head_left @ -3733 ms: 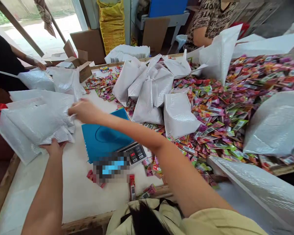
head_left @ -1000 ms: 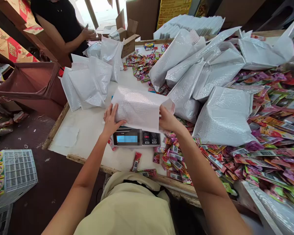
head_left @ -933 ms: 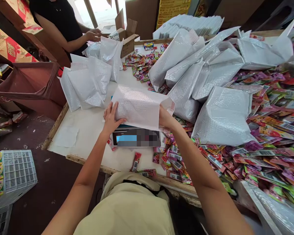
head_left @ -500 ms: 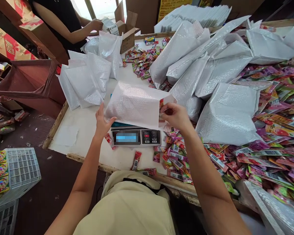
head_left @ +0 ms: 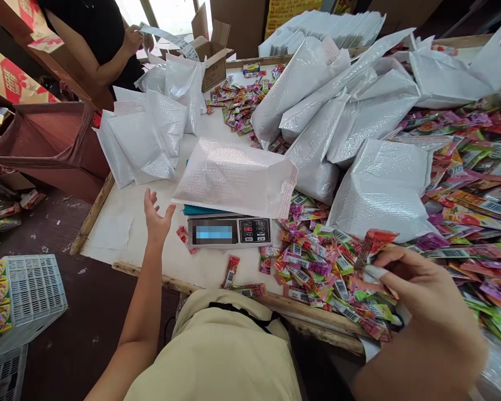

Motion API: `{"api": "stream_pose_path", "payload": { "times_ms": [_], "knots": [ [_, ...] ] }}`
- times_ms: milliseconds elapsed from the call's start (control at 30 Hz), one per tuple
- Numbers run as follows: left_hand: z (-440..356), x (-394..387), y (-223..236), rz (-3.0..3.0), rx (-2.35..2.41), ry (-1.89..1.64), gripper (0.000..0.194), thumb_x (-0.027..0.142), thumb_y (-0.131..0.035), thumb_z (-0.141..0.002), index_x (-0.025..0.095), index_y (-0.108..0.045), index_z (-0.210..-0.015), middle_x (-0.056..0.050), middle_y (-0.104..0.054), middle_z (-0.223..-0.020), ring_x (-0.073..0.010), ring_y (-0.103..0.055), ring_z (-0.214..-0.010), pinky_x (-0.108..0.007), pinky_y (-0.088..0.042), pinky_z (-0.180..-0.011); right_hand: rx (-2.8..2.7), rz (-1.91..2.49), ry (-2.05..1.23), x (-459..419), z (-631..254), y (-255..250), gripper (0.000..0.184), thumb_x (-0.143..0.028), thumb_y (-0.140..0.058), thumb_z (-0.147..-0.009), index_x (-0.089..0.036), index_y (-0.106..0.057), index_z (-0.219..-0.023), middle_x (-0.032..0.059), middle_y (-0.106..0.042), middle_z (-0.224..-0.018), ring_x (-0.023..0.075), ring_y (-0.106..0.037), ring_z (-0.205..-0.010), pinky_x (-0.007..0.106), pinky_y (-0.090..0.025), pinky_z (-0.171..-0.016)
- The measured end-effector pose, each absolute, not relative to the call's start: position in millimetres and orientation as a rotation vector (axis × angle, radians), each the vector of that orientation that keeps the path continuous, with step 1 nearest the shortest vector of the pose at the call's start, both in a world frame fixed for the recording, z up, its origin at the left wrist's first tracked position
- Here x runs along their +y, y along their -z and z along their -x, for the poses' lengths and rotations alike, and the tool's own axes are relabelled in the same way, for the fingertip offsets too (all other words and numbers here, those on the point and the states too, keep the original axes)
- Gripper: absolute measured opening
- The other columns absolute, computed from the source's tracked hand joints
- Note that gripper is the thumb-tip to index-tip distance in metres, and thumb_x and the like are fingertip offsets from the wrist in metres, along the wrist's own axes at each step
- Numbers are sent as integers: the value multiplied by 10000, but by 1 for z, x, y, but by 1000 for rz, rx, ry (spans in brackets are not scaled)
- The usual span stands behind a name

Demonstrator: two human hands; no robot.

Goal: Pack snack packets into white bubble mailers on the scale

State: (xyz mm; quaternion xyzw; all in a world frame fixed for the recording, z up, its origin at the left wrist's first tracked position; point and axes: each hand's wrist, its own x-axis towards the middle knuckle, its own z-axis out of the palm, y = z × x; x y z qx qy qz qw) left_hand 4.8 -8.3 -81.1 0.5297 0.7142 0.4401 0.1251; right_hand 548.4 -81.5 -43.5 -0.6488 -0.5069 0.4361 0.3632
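Note:
A white bubble mailer [head_left: 229,175] lies on the digital scale [head_left: 254,231], its flap end pointing right. My left hand [head_left: 157,218] is raised just left of the mailer, fingers spread, touching nothing. Over the loose candy packets [head_left: 307,256] at the right, my right hand [head_left: 417,278] pinches a red candy packet [head_left: 373,245] between thumb and fingers. A few single packets [head_left: 231,272] lie in front of the scale. The scale's display is blurred out.
Filled bubble mailers [head_left: 137,139] stand at the left, and more mailers [head_left: 384,186] lean at the right among candy packets. Behind the table's left end, a co-worker [head_left: 96,44] holds a strip of labels [head_left: 167,38]. A white plastic crate [head_left: 37,289] stands on the floor.
My right hand has moved from the mailer's flap end to the right and nearer, with a red packet in it. My left hand has drawn back left from the mailer.

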Motion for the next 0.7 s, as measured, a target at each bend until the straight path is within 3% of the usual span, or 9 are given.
{"api": "stream_pose_path", "payload": {
  "times_ms": [100,200,367,500,600,700],
  "knots": [
    [-10,-5,82,-1550,2057,-1281,951,611,-722,-819,300,-269,-1596,-204,-457,-1543,-351,-486,-1406,-541,-453,-1083,-1610,1741,-1065,-78,-554,55,163,-569,-724,-690,-422,-711,-761,138,-701,-895,333,-686,-792,513,-551,-597],
    [-14,-4,81,-1551,2040,-1285,935,595,-720,-828,300,-274,-1595,-199,-460,-1542,-344,-483,-1410,-535,-450,-1089,-1746,1855,-752,-59,-539,53,104,-495,-675,-757,-412,-721,-799,117,-725,-991,384,-690,-932,599,-565,-747],
    [-15,-4,73,-1543,2042,-1293,926,589,-718,-833,302,-276,-1595,-194,-467,-1536,-344,-476,-1416,-538,-441,-1099,-1648,1606,-802,-4,-480,31,239,-475,-640,-821,-263,-705,-910,86,-735,-979,270,-705,-851,472,-595,-778],
    [-10,-9,70,-1522,2058,-1289,930,589,-721,-829,300,-279,-1594,-197,-473,-1531,-349,-476,-1418,-542,-443,-1097,-1776,1457,-882,43,-438,29,266,-456,-640,-829,-218,-705,-929,84,-734,-919,228,-688,-814,423,-582,-794],
    [-6,-9,72,-1474,2062,-1298,919,603,-720,-824,293,-305,-1583,-199,-494,-1513,-349,-482,-1415,-533,-448,-1095,-1822,1373,-929,65,-419,32,367,-555,-625,-853,-210,-702,-952,98,-739,-951,242,-692,-857,443,-571,-848],
    [-8,4,76,-1402,2027,-1318,891,645,-702,-821,262,-368,-1553,-204,-543,-1462,-344,-509,-1390,-513,-462,-1078,-1692,1218,-1019,72,-398,26,554,-693,-394,-958,-225,-675,-1058,111,-736,-1058,254,-699,-987,456,-562,-913]
  ]
}}
